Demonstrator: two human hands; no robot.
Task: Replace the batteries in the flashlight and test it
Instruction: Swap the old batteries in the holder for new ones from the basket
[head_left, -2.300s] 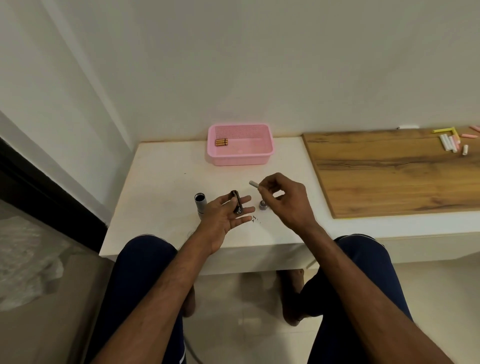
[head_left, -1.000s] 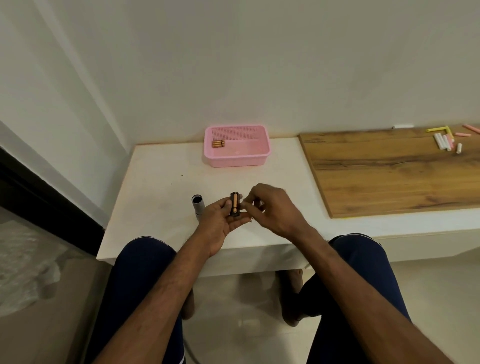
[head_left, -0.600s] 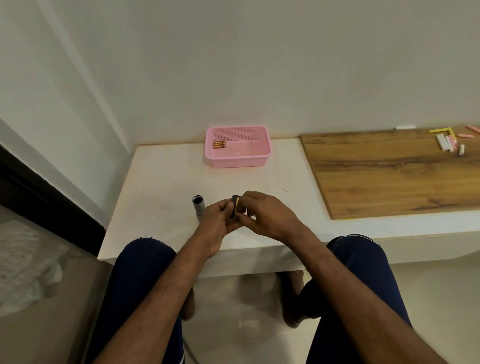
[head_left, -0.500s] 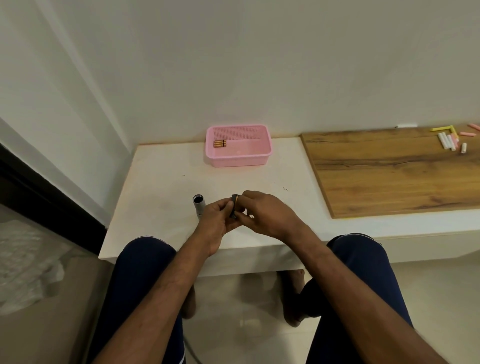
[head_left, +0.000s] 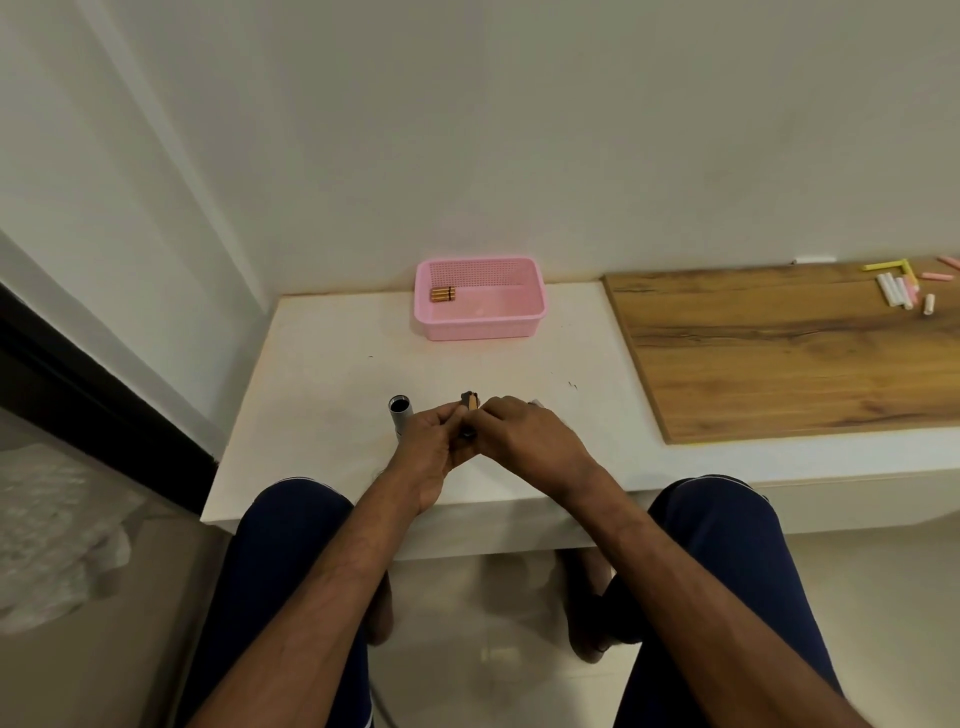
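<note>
Both hands meet over white table (head_left: 332, 364): left hand (head_left: 428, 441) and right hand (head_left: 524, 436) pinch black battery holder (head_left: 469, 410) between fingertips; grey flashlight tube (head_left: 401, 415) lies just left of left hand; spare batteries (head_left: 442, 294) in pink basket (head_left: 480, 325) beyond

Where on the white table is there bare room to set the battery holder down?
Free: the white table left of the pink basket and flashlight tube, and the strip between basket and hands. The wooden board is bare except for chalk sticks at its far corner. Crowded: the front edge around left hand and right hand.
</note>
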